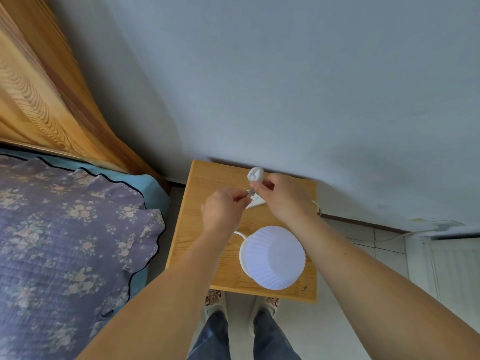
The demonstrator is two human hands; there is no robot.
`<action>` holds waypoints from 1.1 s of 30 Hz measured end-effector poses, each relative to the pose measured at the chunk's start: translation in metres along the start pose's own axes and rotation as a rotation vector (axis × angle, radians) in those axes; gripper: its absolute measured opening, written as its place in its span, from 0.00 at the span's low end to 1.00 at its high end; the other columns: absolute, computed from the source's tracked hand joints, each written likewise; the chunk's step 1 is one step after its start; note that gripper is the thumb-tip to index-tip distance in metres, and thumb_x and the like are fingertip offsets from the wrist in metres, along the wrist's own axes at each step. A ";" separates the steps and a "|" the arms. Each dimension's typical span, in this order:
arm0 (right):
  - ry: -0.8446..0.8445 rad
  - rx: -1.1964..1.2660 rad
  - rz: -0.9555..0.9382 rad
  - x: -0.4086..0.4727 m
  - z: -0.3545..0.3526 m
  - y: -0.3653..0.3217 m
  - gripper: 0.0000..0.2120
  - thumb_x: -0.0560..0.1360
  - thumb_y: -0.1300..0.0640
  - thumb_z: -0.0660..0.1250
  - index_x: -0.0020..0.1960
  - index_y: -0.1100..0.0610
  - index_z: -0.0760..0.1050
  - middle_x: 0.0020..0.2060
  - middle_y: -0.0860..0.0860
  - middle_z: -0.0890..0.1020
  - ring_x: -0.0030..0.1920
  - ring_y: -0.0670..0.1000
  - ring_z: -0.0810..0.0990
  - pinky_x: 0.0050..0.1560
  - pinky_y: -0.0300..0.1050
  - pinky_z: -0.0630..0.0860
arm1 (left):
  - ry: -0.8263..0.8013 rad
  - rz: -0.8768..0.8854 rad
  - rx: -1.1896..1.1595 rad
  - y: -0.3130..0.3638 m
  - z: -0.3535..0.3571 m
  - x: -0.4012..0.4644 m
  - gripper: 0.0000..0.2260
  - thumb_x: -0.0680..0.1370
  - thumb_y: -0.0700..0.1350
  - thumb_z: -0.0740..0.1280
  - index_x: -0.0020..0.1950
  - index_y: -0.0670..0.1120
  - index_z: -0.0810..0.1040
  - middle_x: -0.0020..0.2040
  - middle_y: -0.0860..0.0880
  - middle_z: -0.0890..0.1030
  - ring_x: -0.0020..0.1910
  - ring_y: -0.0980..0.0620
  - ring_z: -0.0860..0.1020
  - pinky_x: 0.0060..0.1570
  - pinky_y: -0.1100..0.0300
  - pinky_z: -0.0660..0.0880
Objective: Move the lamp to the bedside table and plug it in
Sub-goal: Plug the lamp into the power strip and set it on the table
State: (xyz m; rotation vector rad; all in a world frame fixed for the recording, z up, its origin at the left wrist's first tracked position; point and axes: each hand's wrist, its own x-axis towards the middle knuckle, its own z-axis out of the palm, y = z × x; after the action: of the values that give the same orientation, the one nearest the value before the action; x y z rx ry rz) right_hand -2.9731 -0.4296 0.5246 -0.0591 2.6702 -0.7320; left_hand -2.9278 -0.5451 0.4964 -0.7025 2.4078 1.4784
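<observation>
A white lamp with a ribbed shade (274, 258) stands on the wooden bedside table (197, 229), near its front edge. Its white cord (239, 234) runs from the lamp's left side up under my left wrist. My left hand (223, 207) pinches the plug (250, 192), whose metal prongs point right. My right hand (283, 196) grips a white power strip (255, 202) that lies on the table under both hands. The plug's prongs are at the strip's face; I cannot tell whether they are in a socket. A small white object (255, 174) sits at the table's back edge.
A bed with a purple floral pillow (72, 229) and wooden headboard (39, 87) is on the left. The grey wall (285, 87) is right behind the table. A white cable (384, 239) runs along the floor on the right. My feet in slippers (214, 301) stand before the table.
</observation>
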 end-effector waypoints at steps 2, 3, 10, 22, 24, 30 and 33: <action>0.014 -0.038 -0.009 0.008 -0.003 0.001 0.17 0.74 0.42 0.61 0.30 0.49 0.68 0.26 0.44 0.73 0.30 0.47 0.72 0.28 0.43 0.63 | 0.027 0.059 0.048 0.002 0.003 0.007 0.04 0.73 0.47 0.68 0.44 0.51 0.82 0.42 0.51 0.81 0.44 0.49 0.77 0.54 0.44 0.72; 0.025 -0.059 -0.012 0.013 -0.005 0.002 0.18 0.74 0.43 0.60 0.28 0.49 0.66 0.24 0.45 0.71 0.28 0.46 0.70 0.27 0.43 0.59 | 0.039 0.086 0.062 0.003 0.005 0.011 0.04 0.73 0.47 0.68 0.44 0.51 0.82 0.43 0.51 0.82 0.45 0.48 0.77 0.54 0.44 0.71; -0.011 -0.054 0.032 0.044 -0.002 0.017 0.18 0.74 0.47 0.60 0.27 0.49 0.64 0.24 0.45 0.69 0.26 0.45 0.68 0.26 0.42 0.58 | -0.021 0.102 0.140 0.000 0.022 0.037 0.05 0.73 0.47 0.67 0.46 0.51 0.81 0.41 0.53 0.82 0.43 0.52 0.76 0.54 0.47 0.71; -0.298 -0.249 0.139 0.091 0.048 0.083 0.14 0.76 0.48 0.56 0.35 0.53 0.70 0.30 0.49 0.73 0.31 0.50 0.71 0.27 0.43 0.61 | -0.217 -0.149 0.155 -0.056 0.068 0.060 0.08 0.76 0.48 0.62 0.44 0.51 0.81 0.38 0.47 0.81 0.40 0.46 0.77 0.47 0.52 0.71; -0.331 -0.268 0.144 0.100 0.057 0.091 0.14 0.76 0.47 0.56 0.42 0.55 0.74 0.34 0.51 0.75 0.33 0.52 0.72 0.27 0.43 0.61 | -0.195 -0.163 0.177 -0.065 0.074 0.071 0.08 0.76 0.47 0.63 0.50 0.52 0.80 0.47 0.49 0.83 0.47 0.48 0.78 0.55 0.49 0.72; -0.398 -0.333 0.155 0.112 0.079 0.099 0.25 0.77 0.41 0.48 0.47 0.57 0.76 0.35 0.53 0.74 0.38 0.55 0.73 0.27 0.43 0.61 | -0.100 -0.126 0.314 -0.085 0.088 0.104 0.12 0.75 0.45 0.63 0.57 0.54 0.76 0.53 0.52 0.80 0.51 0.51 0.76 0.52 0.56 0.64; -0.403 -0.428 0.128 0.113 0.091 0.103 0.27 0.77 0.42 0.45 0.55 0.57 0.76 0.46 0.56 0.80 0.44 0.56 0.77 0.38 0.46 0.74 | -0.086 -0.070 0.428 -0.092 0.097 0.117 0.17 0.74 0.44 0.65 0.62 0.55 0.72 0.58 0.50 0.75 0.57 0.50 0.73 0.55 0.53 0.62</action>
State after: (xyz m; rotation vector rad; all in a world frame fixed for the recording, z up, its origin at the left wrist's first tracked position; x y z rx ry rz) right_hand -3.0396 -0.3999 0.3623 -0.1307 2.3638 -0.0838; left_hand -2.9864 -0.5263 0.3297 -0.5996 2.4823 0.8988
